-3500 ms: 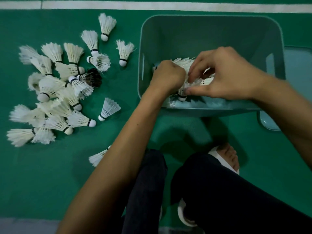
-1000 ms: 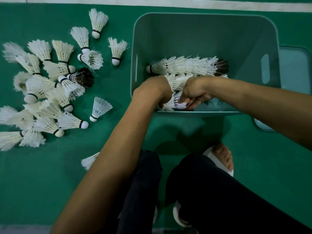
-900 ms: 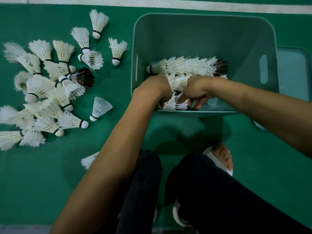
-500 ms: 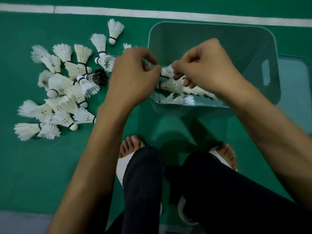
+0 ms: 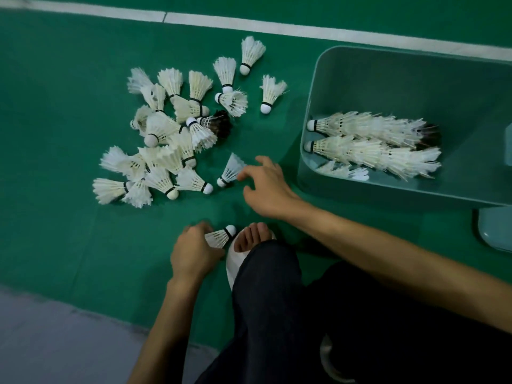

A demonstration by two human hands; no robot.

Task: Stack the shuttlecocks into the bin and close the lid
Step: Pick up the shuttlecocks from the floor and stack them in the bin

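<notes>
A teal bin [image 5: 313, 112] stands on the green floor at the right. Two nested rows of white shuttlecocks [image 5: 371, 139] lie inside it, with a loose one below them. Left of the bin sits a heap of several loose shuttlecocks [image 5: 171, 134], one with dark feathers [image 5: 220, 126]. My left hand [image 5: 191, 252] grips a single shuttlecock [image 5: 220, 236] by its feathers, close to my foot. My right hand [image 5: 267, 187] is spread, its fingertips touching the feathers of a lone shuttlecock [image 5: 231, 170].
The bin's teal lid [image 5: 496, 231] lies flat at the right edge, partly behind the bin. My bare foot in a white slipper [image 5: 249, 239] rests beside the left hand. A white court line [image 5: 249, 24] runs along the top. Grey flooring [image 5: 55, 342] begins at the lower left.
Both hands have left the bin and moved left and down to the floor. The left hand has closed on a shuttlecock near my foot; the right hand has opened beside another one.
</notes>
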